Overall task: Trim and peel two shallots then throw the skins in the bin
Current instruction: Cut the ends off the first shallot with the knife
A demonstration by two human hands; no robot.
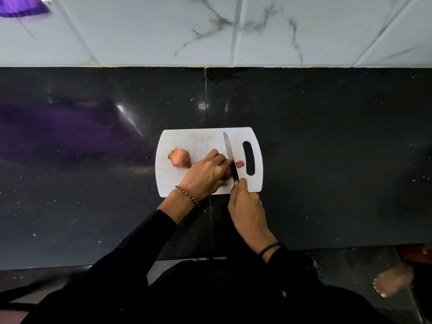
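On the board [187,139], knife [230,155] points away, crossing a seemingly sideways shallot [228,174].

Lighting as I read it: dim overall. Glossy black stone counter [327,148] carries white glare streak and purple reflection left of my hands. Pale marble-veined wall tiles [163,31] beyond brightest. Edges bowed, corners motion-blurred.

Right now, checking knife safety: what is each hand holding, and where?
Right hand grips the knife by its handle; left hand pins a shallot from above.
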